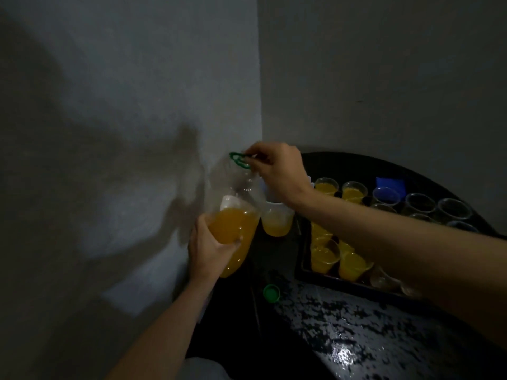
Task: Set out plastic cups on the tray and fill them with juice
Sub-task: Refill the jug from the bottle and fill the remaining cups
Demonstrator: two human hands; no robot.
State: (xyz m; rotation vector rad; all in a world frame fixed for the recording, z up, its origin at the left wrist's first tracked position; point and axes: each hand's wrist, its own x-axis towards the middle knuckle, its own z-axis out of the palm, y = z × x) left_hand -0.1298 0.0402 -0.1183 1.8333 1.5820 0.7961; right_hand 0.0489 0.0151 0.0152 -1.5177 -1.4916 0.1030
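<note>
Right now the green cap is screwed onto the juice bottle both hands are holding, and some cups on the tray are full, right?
No. The head view shows the green cap lying off the bottle, on the table beside the tray. Both hands do hold the bottle, the left hand low, the right hand at its neck, and some cups are full.

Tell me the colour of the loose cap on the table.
The cap is green, clearest in the head view.

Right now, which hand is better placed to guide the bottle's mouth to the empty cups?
Likely right hand: it pinches the green handle at the juice bottle's neck, tray side; left hand grips the base.
</note>
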